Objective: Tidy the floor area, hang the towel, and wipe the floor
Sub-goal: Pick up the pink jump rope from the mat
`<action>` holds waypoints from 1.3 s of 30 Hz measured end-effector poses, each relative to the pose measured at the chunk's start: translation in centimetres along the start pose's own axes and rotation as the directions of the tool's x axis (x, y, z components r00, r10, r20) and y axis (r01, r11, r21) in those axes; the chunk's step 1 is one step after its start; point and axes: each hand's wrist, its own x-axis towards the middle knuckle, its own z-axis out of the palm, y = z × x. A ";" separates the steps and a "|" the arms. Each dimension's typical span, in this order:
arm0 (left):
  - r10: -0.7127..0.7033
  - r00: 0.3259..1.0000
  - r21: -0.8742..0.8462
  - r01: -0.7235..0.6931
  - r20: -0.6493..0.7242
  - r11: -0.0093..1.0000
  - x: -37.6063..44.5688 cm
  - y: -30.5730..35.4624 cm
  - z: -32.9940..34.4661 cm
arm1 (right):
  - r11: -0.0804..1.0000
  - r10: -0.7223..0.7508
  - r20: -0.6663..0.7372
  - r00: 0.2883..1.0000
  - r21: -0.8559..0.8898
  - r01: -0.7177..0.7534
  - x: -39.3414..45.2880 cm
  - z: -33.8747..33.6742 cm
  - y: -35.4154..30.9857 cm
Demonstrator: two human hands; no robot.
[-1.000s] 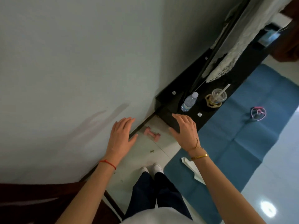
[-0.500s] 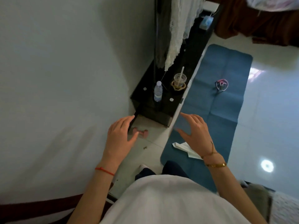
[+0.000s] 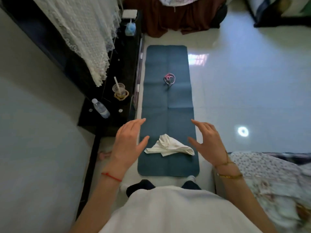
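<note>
Open mat (image 3: 168,101) around towel (image 3: 169,145)

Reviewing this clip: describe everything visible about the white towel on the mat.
The white towel is a small, soft-looking cloth, crumpled and loosely folded into a rough triangle with a bunched peak and one corner trailing to each side. It lies flat on the near end of the blue mat. Nothing else touches it; the left hand and right hand hover on either side.

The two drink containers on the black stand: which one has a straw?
The clear plastic cup, standing farther from the person. A white straw sticks out of it; the water bottle nearer the person is capped, with no straw.
</note>
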 end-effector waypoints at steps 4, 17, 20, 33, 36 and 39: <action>0.032 0.999 -0.060 -0.032 0.003 0.998 3.3 6.6 4.8 | 0.998 0.043 -0.015 0.999 -0.055 -0.043 -0.5 -4.9 7.6; 0.112 0.992 -0.066 -0.108 0.060 0.992 14.7 18.6 12.7 | 0.985 0.172 -0.076 0.982 0.018 -0.171 4.5 -13.3 20.7; 0.134 0.989 -0.055 -0.130 0.064 0.990 18.8 20.4 14.7 | 0.979 0.199 -0.078 0.977 0.056 -0.195 7.1 -14.6 23.5; 0.131 0.991 -0.086 -0.127 0.038 0.988 46.2 27.0 22.6 | 0.973 0.231 -0.072 0.970 0.040 -0.229 31.0 -23.3 37.1; 0.106 0.994 -0.077 -0.105 0.013 0.992 51.7 27.9 22.9 | 0.980 0.200 -0.087 0.976 0.044 -0.196 36.7 -25.1 38.9; 0.083 0.996 -0.067 -0.084 -0.008 0.994 56.2 28.6 23.2 | 0.982 0.185 -0.084 0.979 0.048 -0.182 41.3 -26.2 40.7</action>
